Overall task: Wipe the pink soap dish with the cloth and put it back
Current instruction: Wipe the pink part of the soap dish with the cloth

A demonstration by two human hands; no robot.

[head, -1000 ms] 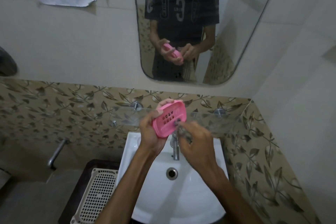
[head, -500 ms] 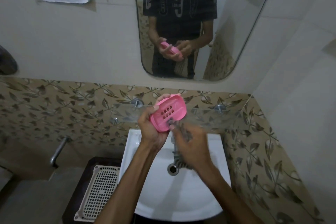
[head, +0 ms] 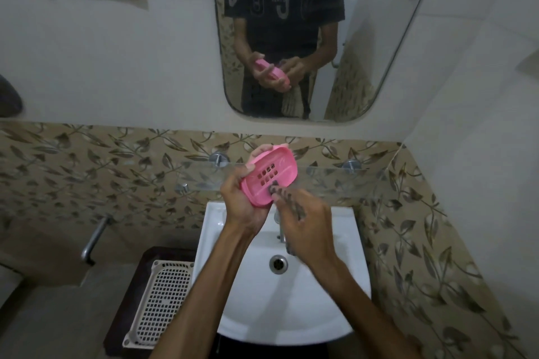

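The left hand (head: 243, 204) gripped the tilted pink soap dish (head: 269, 179) while the right hand (head: 304, 221), pinching the cloth (head: 287, 202), rubbed it; hard pushes could knock it into the sink (head: 335, 300) below.

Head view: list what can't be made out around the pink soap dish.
- Cloth: mostly hidden inside the right hand and motion-blurred; only dark scraps show.
- Pink soap dish underside: faces away; the left hand covers its near edge.
- Tap: hidden behind the right hand.

Pink soap dish (head: 269, 178) gripped, tilted, in left hand (head: 242, 201) above white sink (head: 329, 300). Dark cloth (head: 287, 201), pinched by right hand (head: 309, 227), pressed against dish's lower edge.
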